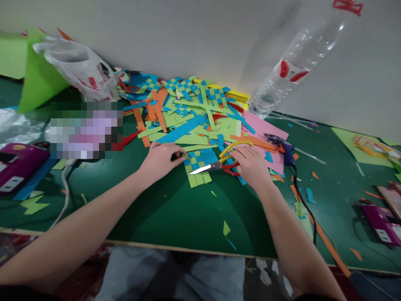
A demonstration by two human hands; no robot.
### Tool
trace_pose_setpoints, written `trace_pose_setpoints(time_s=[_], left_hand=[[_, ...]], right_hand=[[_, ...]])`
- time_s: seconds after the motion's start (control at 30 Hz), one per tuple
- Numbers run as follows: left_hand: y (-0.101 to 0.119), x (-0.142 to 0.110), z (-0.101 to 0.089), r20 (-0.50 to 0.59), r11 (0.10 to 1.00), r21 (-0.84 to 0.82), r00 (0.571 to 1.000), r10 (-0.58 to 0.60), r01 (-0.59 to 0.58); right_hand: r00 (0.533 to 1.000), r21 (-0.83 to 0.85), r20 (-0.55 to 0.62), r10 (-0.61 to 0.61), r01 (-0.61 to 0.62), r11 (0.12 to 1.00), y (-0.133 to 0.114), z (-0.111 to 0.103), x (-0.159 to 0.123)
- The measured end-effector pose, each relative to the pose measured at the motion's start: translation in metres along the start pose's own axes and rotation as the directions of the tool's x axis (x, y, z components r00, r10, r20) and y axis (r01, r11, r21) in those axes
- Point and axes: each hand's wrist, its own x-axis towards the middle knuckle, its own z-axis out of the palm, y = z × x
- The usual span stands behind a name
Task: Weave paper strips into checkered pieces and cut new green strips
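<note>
Apparently steadying the blue-and-green woven paper (205, 156), with its upper left corner between thumb and fingertips of the left hand (160, 161). Lying on the green surface (188, 219), just right of that hand. Gripping scissors (215, 166) by the handles in the right hand (254, 166), blades laid leftward across the weave. For any cut, fingertips best kept clear. Checkered above, with green strip ends fringed toward the body.

Dim indoor light, soft shadows, pixelated patch
</note>
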Motion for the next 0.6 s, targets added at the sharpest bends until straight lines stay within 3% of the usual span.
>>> trace_pose_setpoints(time_s=[0.4,0.5,0.6], left_hand=[[0.001,-0.001,-0.001,0.0,1.0,0.013,1.0,-0.002,0.002],[0.0,-0.001,0.0,0.0,1.0,0.015,1.0,0.002,-0.002],[0.0,-0.001,0.0,-0.006,1.0,0.012,1.0,-0.009,0.009]], right_hand=[[0.992,0.077,0.014,-0.129,0.127,0.989,0.016,-0.008,-0.007],[0.994,0.109,-0.068,-0.086,0.093,0.99,0.019,-0.006,-0.009],[0.987,0.101,-0.152,0.048,-0.032,0.994,0.022,-0.003,-0.01]])
